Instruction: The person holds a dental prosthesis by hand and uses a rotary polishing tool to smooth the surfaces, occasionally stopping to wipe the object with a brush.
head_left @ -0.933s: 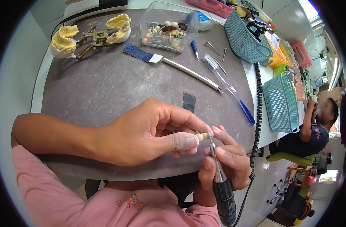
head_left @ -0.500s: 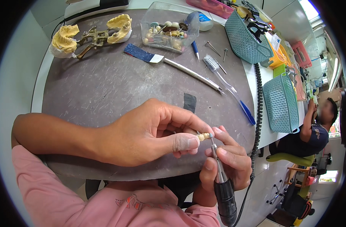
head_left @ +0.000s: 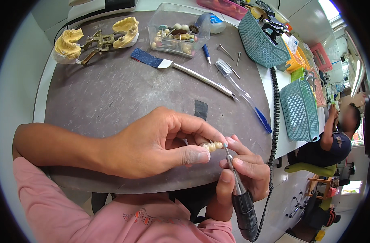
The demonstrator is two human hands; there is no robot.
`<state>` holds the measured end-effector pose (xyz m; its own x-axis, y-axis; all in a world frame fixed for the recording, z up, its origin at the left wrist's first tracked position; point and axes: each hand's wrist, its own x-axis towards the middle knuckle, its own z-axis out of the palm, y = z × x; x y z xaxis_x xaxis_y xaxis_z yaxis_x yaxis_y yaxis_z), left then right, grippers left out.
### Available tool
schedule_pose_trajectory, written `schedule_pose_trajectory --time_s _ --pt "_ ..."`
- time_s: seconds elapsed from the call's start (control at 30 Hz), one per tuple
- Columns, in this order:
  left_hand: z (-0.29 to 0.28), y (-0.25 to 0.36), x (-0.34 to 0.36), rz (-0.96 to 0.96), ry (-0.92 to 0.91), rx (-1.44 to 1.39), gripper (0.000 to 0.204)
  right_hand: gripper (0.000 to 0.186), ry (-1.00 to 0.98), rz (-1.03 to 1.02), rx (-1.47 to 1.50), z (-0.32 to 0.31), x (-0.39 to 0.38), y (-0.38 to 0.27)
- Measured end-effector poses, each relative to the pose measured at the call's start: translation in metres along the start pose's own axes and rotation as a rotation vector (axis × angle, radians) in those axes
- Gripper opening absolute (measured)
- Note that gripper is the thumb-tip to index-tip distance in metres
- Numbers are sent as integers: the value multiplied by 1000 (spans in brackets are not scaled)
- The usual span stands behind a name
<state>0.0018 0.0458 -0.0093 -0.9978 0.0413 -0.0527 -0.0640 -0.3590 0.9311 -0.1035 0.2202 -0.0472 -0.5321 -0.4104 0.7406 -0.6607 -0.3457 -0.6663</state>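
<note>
1. The left grip [head_left: 164, 141] is narrow, pinching the crowns [head_left: 213, 146] between thumb and forefinger.
2. The crowns, a short cream row, stick out past the thumb tip toward the right hand; the forefinger reaches along their far side to the right end. They are held above the desk [head_left: 124, 97], near the right part of its near edge.
3. The right grip [head_left: 249, 168] is closed round the metal neck of the handpiece [head_left: 243, 202], whose black body slants down past the desk's near edge.
4. The bit [head_left: 226, 150], with a bluish head, is at the crowns' right end; whether it touches them cannot be told.
5. Just beyond the left forefinger, dark tape [head_left: 200, 109] lies on the desk.
6. Nearer the right edge lies the toothbrush [head_left: 245, 95], its blue end toward that edge.
7. The metal rod [head_left: 203, 80] slants across the desk's far half, beside the blue strip [head_left: 146, 58].
8. At the far edge are the clear box [head_left: 169, 50] and the bottle [head_left: 212, 24]; yellow casts [head_left: 67, 45] sit at the far left corner.
9. Past the right edge stand teal baskets [head_left: 300, 109].
</note>
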Motion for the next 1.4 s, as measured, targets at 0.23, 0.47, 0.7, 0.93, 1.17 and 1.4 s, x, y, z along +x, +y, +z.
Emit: schedule_pose_trajectory --time_s 0.23,0.47,0.7,0.93,1.17,1.4 --pt "-1 1 -1 -11 -11 -13 38 22 -58 -19 -27 0 4 -2" --pt "-1 3 -1 -21 -9 25 37 23 -76 -31 -31 -3 3 -1" --pt "-1 7 -2 -66 -16 18 36 23 -70 -27 -45 -2 3 -1" --pt "-2 4 -1 -25 -26 54 36 23 -34 -8 -29 -1 2 0" --pt "-1 6 -1 -42 -9 65 37 22 2 18 6 1 1 -1" --pt "-2 4 -2 -38 -18 69 37 22 -43 8 -13 -2 3 -1"
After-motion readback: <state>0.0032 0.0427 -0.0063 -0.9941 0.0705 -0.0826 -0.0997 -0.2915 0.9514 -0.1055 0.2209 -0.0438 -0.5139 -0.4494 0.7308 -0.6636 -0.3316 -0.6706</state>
